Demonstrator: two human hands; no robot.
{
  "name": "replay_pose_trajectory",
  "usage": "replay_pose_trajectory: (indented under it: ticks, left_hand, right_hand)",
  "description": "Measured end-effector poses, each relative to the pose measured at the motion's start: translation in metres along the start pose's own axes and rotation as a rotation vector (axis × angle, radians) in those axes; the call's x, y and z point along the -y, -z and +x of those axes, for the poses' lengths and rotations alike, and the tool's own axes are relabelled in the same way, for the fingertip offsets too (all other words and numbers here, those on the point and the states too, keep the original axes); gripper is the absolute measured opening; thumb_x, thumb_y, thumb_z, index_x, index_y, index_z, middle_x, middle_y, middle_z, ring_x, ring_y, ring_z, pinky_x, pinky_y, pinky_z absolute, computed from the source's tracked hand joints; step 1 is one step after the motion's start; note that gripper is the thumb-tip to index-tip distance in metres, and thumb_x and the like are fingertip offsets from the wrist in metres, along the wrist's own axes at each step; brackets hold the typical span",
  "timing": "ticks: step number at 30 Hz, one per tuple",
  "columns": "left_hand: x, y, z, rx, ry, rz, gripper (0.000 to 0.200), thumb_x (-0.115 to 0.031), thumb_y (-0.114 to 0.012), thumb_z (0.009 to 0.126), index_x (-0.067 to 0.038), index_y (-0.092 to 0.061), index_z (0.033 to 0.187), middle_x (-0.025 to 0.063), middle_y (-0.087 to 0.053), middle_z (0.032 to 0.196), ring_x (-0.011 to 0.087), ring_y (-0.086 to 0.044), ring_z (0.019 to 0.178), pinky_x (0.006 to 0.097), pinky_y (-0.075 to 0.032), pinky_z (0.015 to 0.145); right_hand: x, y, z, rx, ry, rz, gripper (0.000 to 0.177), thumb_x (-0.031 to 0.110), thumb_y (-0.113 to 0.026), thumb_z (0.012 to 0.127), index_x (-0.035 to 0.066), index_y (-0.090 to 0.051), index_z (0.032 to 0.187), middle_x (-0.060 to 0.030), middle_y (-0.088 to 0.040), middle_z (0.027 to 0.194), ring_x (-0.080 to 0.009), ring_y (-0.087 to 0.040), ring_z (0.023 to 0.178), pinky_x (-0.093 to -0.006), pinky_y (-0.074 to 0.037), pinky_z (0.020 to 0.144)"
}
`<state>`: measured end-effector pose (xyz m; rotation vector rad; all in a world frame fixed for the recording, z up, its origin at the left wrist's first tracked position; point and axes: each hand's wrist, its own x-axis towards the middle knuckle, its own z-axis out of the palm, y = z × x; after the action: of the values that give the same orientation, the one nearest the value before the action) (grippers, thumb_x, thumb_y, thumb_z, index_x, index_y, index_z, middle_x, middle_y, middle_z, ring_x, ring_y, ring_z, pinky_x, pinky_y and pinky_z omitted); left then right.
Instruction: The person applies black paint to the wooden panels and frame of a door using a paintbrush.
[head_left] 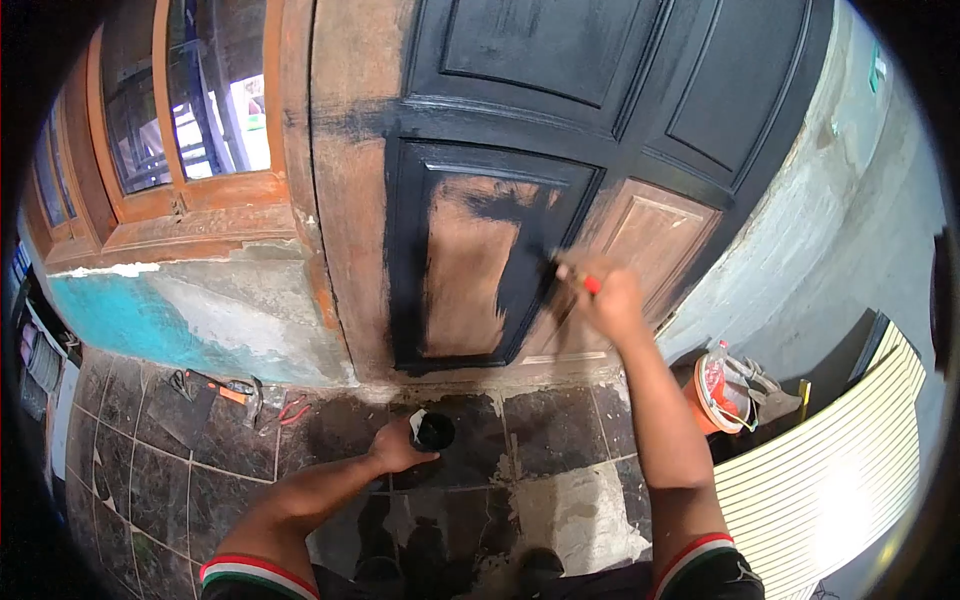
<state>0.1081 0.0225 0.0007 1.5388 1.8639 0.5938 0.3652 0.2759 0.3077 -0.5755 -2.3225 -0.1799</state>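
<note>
No legible txt; logo (746,572), R sleeve (712,578).

Right hand (612,300) grips a red-marked brush (575,273) at the partly black-coated door panel (470,270). Left hand (400,447) holds a cup of dark paint (434,430) above the tiled floor (160,490). Orange bucket (703,402) stands beside the striped sheet (830,440), right; pliers (295,410) lie left.

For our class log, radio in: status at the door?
Right hand: paintbrush at lower panel, partly black, bare wood remaining. Left hand: cup of black paint. Nothing blocking the panel.
</note>
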Motion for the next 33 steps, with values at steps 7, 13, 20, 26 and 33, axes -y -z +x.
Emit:
replay_pose_trajectory:
  ticks: [7,13,20,26,33]
  left_hand:
    - [0.0,-0.004,-0.003,-0.036,-0.038,0.046,0.093,-0.049,-0.095,0.077,-0.01,-0.056,0.152,0.0209,-0.07,0.138,0.0422,-0.066,0.13,0.0512,-0.053,0.112]
    - [0.003,-0.005,0.001,-0.134,-0.068,0.016,0.086,-0.05,-0.094,0.078,-0.013,-0.059,0.147,0.0207,-0.071,0.135,0.043,-0.066,0.129,0.0515,-0.054,0.11]
    - [-0.012,-0.001,0.007,-0.057,-0.045,0.043,0.085,-0.05,-0.094,0.077,-0.013,-0.06,0.146,0.021,-0.072,0.133,0.0433,-0.067,0.127,0.051,-0.055,0.108]
    - [-0.007,-0.011,0.019,-0.079,-0.11,-0.017,0.087,-0.049,-0.095,0.078,-0.013,-0.059,0.148,0.021,-0.07,0.139,0.0416,-0.065,0.132,0.0502,-0.053,0.11]
    - [-0.001,-0.014,0.023,-0.107,-0.125,-0.034,0.094,-0.051,-0.093,0.079,-0.01,-0.054,0.155,0.0214,-0.067,0.141,0.0401,-0.063,0.135,0.0502,-0.052,0.113]
  right_hand:
    - [-0.004,-0.021,-0.024,-0.301,0.098,-0.082,0.023,0.008,-0.078,0.093,0.009,-0.082,0.116,-0.0134,-0.082,0.114,-0.0328,-0.079,0.096,-0.0427,-0.062,0.087]
    - [-0.022,-0.062,-0.072,0.078,-0.017,-0.054,0.022,0.008,-0.079,0.093,0.011,-0.084,0.114,-0.013,-0.083,0.114,-0.031,-0.08,0.098,-0.0435,-0.061,0.085]
    - [0.002,0.014,0.021,-0.611,0.001,0.023,0.021,0.004,-0.08,0.091,0.008,-0.083,0.111,-0.014,-0.082,0.113,-0.0328,-0.08,0.099,-0.0423,-0.062,0.082]
    - [0.018,-0.037,-0.025,-0.213,0.098,-0.008,0.023,0.0,-0.075,0.09,0.009,-0.082,0.111,-0.0104,-0.082,0.111,-0.0278,-0.08,0.092,-0.0411,-0.063,0.08]
    - [0.025,0.011,0.032,-0.503,0.137,-0.035,0.017,0.004,-0.078,0.092,0.008,-0.082,0.108,-0.0093,-0.083,0.106,-0.0282,-0.079,0.081,-0.0401,-0.062,0.071]
